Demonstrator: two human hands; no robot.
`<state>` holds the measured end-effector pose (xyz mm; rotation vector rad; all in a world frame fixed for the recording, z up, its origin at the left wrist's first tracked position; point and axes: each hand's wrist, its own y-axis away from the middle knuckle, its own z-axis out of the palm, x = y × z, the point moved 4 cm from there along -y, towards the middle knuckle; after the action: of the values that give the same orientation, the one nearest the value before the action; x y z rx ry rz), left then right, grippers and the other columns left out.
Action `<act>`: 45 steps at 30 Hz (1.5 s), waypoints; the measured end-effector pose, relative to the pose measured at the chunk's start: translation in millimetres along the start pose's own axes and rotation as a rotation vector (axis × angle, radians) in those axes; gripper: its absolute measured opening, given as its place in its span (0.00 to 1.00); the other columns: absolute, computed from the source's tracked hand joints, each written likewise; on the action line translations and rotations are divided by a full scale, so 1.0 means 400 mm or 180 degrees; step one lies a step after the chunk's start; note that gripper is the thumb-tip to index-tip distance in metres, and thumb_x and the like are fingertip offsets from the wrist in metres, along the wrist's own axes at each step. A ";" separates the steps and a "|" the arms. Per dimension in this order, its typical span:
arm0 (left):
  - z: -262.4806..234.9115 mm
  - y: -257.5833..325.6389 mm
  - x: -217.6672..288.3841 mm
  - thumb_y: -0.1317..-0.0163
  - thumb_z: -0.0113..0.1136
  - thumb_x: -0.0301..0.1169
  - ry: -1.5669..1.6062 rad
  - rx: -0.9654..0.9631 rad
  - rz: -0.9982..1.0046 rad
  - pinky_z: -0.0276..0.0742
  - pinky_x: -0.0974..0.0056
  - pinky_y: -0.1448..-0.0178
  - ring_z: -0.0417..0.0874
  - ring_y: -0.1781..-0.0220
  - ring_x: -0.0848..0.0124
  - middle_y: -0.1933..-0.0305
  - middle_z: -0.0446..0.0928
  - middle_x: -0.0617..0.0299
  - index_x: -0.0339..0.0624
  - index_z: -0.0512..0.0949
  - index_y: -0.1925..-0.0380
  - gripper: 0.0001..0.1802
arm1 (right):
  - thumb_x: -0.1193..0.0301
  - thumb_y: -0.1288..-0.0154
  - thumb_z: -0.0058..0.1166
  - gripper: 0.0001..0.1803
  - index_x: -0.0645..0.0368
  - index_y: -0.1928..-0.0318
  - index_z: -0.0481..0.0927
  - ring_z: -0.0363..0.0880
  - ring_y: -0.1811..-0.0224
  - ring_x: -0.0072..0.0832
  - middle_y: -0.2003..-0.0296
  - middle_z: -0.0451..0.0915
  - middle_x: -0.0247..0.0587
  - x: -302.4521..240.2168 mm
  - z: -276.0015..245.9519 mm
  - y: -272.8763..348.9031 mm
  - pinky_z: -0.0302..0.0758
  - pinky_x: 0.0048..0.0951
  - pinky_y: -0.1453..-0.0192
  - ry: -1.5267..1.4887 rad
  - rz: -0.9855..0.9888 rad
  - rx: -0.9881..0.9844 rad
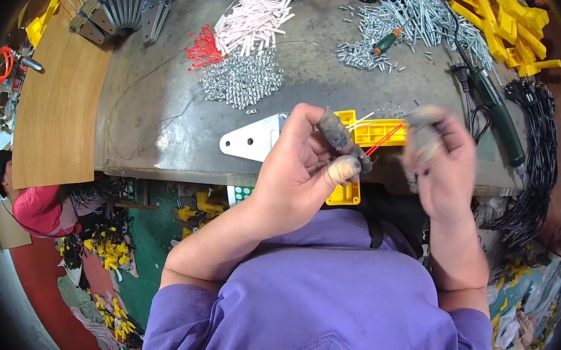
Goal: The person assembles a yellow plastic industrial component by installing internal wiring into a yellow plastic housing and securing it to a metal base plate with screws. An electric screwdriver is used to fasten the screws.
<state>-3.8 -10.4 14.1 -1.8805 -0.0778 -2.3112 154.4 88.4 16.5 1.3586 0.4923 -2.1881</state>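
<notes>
At the table's near edge lies a yellow plastic housing (384,132), partly hidden behind my hands. A flat pale metal blade with two holes (250,140) sticks out to its left. My left hand (312,161), its fingertips wrapped in dirty tape, is closed over the housing, thumb and finger pinching the lower end of thin red wires (383,141). Short white pieces (362,121) show in the housing just above. My right hand (441,159) is raised at the housing's right end, near the wires' upper end. Motion smears its fingers, so its grip is unclear.
Piles of white tubes (257,23), red parts (205,50), nuts (242,78) and screws (413,26) cover the far table. At right lie a dark green tool (499,117), black cords (537,144) and yellow housings (514,25). A person in pink (44,208) is at left.
</notes>
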 end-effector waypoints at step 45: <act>-0.051 -0.028 0.061 0.48 0.60 0.12 -0.2209 0.0497 0.1193 0.77 0.62 0.49 0.80 0.58 0.64 0.59 0.73 0.55 0.38 0.62 0.49 0.28 | 0.71 0.29 0.49 0.10 0.64 0.52 0.73 0.68 0.65 0.14 0.68 0.73 0.30 -0.017 -0.031 0.062 0.67 0.18 0.58 0.1440 -0.0489 0.0275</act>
<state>-30.1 -4.3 34.5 -2.2779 0.0133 -1.3105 180.5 77.0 16.5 1.9336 0.6908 -2.0326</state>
